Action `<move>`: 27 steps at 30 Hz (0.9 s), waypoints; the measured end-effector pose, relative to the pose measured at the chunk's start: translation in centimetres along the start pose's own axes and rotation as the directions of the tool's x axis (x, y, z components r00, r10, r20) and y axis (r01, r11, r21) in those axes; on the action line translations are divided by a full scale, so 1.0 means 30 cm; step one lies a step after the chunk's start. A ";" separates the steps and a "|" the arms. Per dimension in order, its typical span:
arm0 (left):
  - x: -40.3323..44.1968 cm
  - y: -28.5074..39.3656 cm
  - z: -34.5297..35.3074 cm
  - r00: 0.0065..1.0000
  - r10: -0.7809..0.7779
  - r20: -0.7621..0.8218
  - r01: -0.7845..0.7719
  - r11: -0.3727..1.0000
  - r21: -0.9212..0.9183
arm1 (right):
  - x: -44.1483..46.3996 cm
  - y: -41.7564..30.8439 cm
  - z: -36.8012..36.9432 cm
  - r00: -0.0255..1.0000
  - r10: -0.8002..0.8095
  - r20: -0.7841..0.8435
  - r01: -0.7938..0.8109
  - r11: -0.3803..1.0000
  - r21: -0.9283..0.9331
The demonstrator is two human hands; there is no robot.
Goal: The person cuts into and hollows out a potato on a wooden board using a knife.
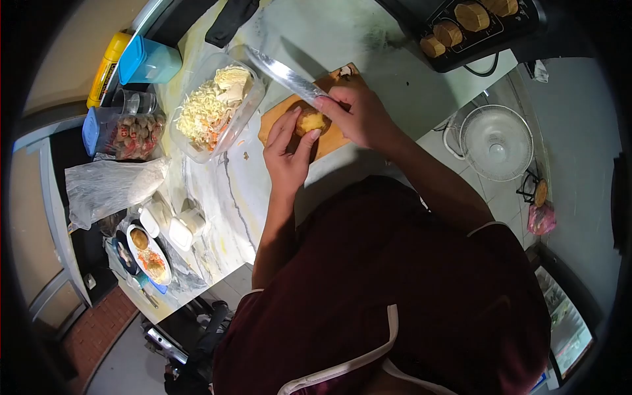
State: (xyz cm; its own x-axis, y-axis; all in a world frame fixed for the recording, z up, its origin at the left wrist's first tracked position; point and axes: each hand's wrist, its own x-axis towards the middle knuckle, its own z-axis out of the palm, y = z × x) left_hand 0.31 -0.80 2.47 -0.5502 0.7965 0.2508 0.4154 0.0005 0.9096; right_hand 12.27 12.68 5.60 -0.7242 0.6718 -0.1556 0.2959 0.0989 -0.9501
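My left hand [288, 153] holds a potato-like piece with yellow flesh and brown skin [312, 121] against a wooden cutting board [331, 143], fingers on one side and thumb on the other. In my right hand [361, 113] is a kitchen knife [284, 74], gripped by its handle. Its blade points up and left, over the board's far edge and apart from the piece. A small scrap [345, 72] lies at the board's top corner. Left of the board stands a clear plastic container [203, 157] of shredded cabbage and carrot.
Along the left edge are a blue-lidded tub [150, 60], a yellow can [108, 69], a container of brown pieces [138, 136], a plastic bag [108, 191] and an oval plate [164, 276]. A black appliance with round wooden pieces [447, 33] stands upper right. Beyond the table is a strainer [496, 142].
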 end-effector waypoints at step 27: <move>-0.032 -0.083 0.029 0.999 0.004 -0.037 -0.017 0.932 -0.363 | -0.009 -0.025 0.012 0.982 0.188 -0.010 -0.184 0.972 0.144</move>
State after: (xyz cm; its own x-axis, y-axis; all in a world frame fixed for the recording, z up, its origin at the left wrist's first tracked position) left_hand 0.44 -1.06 -0.33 -0.5749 0.7737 0.2662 0.1336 -0.2322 0.9634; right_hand 12.01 12.14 6.26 -0.6492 0.6861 -0.3284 0.3313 -0.1337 -0.9340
